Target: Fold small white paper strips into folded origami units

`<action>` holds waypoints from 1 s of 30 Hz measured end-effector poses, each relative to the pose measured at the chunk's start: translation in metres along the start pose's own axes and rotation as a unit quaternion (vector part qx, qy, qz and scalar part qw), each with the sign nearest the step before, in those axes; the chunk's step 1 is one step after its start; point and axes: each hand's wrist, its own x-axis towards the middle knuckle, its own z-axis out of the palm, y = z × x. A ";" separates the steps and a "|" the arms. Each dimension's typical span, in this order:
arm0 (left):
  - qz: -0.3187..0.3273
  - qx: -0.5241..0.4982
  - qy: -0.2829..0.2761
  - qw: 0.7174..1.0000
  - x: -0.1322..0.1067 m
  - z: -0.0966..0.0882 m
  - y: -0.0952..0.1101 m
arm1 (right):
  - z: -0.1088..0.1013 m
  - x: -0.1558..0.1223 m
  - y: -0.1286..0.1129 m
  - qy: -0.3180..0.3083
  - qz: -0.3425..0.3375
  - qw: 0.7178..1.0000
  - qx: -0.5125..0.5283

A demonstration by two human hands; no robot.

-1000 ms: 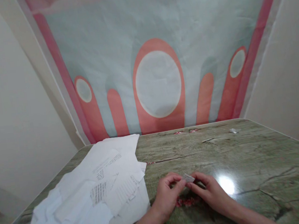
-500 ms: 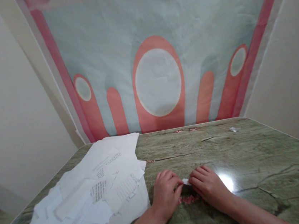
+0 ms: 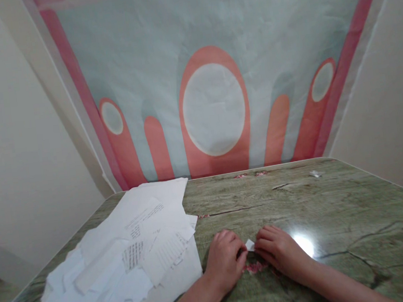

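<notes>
**Two hands pinching a small white paper [image 3: 249, 245] at the near side of the table [image 3: 339, 213]**

Knuckles up, the left hand [image 3: 224, 261] and right hand [image 3: 278, 254] rest on the stone with fingertips curled in, nipping the small white paper from either side. Can't tell whether it touches the tabletop. Loose sheets [image 3: 134, 260] sprawl just left of the left hand, out to the table's left edge. To the right, bare green surface runs to the right edge. A lone paper scrap [image 3: 315, 174] lies well apart, near the far right corner. A painted cloth [image 3: 210, 72] hangs behind the far edge.
</notes>
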 end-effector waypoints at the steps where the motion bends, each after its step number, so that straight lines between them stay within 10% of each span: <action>1: 0.000 -0.002 -0.002 1.000 0.000 0.000 0.000 | 0.000 0.000 0.000 -0.004 0.004 1.000 0.010; 17: -0.091 -0.088 0.015 0.992 0.006 0.006 -0.010 | -0.015 0.006 0.008 -0.030 0.105 0.944 0.312; 30: -0.099 -0.087 0.016 0.991 0.007 0.005 -0.009 | -0.016 0.007 0.004 -0.008 0.109 0.931 0.349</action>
